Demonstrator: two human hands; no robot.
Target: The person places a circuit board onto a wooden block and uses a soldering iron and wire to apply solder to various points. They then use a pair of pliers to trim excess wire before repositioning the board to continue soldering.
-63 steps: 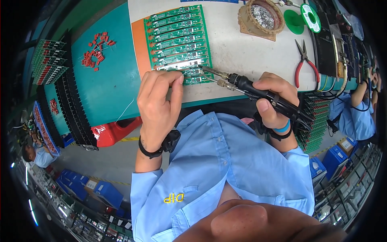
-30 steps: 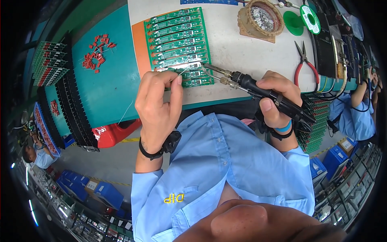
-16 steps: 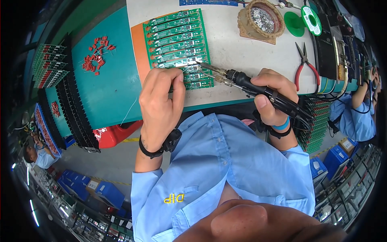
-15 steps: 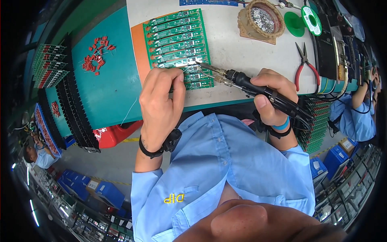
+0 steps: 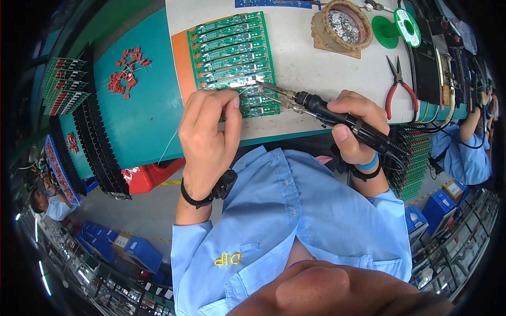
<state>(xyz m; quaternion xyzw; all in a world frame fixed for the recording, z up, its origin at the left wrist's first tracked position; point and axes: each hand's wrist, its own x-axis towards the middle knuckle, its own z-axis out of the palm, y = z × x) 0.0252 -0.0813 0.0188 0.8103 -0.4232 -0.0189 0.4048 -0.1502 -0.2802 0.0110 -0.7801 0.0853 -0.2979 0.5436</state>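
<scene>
So the left hand has thumb and forefinger pinched together on a thin silvery wire, its short end poking out over the boards. A pale, hair-thin strand also curves down over the table edge on the left side of that hand. The right hand is wrapped around a soldering iron, fingers clamped on the ribbed black plastic handle, with a bare metal front and a skinny bent tube running alongside. The tip is right at the circuit board panel, toward its lower right; can't tell if it's actually touching.

That panel is a glossy green slab of long skinny strips, dotted with little black chips and shiny solder spots. It lies partly over a flat orange sheet on the smooth, off-white worktop, just beyond the left hand.

Further right there's a crusty brownish round pot full of crinkly silver scraps, a green plastic spool, and long-nosed pliers with red grips, jaws spread a bit. Over left, a loose pile of boxy red components with wiry legs sits on a smooth teal mat.
</scene>
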